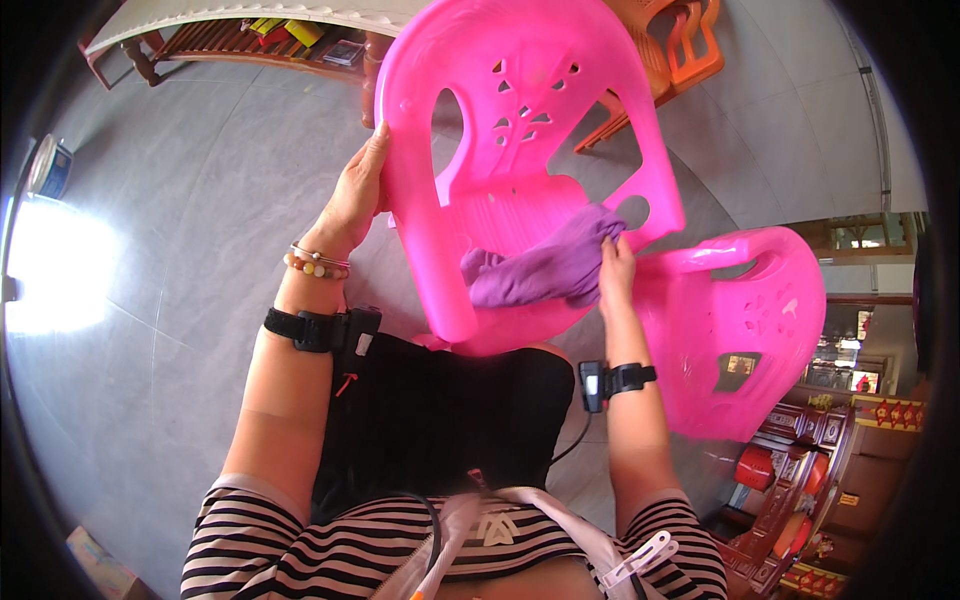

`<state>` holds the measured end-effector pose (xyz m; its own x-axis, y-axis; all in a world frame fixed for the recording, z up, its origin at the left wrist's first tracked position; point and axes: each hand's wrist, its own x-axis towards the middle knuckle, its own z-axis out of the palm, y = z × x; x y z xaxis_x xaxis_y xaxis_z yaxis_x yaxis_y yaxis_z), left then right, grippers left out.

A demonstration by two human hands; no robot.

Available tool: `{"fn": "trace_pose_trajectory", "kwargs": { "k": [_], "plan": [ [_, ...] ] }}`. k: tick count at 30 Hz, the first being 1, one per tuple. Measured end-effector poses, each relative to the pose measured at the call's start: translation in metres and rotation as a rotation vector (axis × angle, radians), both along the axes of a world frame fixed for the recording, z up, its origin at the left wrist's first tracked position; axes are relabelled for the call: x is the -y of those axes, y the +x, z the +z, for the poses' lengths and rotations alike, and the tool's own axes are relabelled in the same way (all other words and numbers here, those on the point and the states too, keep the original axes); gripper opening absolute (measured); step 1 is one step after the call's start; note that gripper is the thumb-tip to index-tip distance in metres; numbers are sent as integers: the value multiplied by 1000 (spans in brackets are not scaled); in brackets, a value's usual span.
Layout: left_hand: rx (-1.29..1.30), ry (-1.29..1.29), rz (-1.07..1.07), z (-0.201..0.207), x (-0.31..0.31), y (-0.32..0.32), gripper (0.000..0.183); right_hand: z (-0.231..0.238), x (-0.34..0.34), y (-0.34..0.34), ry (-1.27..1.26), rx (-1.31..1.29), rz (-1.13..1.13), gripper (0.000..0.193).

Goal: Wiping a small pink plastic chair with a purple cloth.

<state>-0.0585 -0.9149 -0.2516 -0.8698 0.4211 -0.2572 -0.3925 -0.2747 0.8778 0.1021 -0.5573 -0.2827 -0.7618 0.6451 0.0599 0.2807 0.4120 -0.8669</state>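
- A bright pink plastic chair (520, 150) is seen tilted up in the upper middle of the frame, its backrest toward the top edge and its seat toward the person's lap.
- The chair's left side edge is gripped by the left hand (355, 195), left of centre; the fingers are wrapped around the rim, so the hand is closed on the chair.
- A purple cloth (545, 270) is bunched against the seat near the frame's centre, just below the backrest's lower cut-out.
- The cloth's right end is pinched by the right hand (615, 265), whose fingers are narrowed and pressed into the fabric.
- The cloth's long axis runs roughly from lower left to upper right across the seat, and the bulk of it lies to the left of the right hand.
- The right hand is the nearer to the cloth, being in contact with it; the left hand is kept apart from it, at the chair's outer edge.
- A second pink chair (740, 330) lies on its side at the right of the frame, just beside the first.
- Orange chairs (680, 50) are visible at the upper right, and a low wooden table (250, 40) at the upper left.
- A grey tiled floor (180, 230) fills the left of the frame.
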Motion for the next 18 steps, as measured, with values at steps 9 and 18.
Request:
{"fn": "trace_pose_trajectory", "kwargs": {
  "k": [9,18],
  "plan": [
    [148,-43,161,14,-9,9,68,-48,121,-22,725,323,1198,56],
    [292,192,-105,2,7,42,63,-89,1,-99,965,596,470,52]
  ]
}}
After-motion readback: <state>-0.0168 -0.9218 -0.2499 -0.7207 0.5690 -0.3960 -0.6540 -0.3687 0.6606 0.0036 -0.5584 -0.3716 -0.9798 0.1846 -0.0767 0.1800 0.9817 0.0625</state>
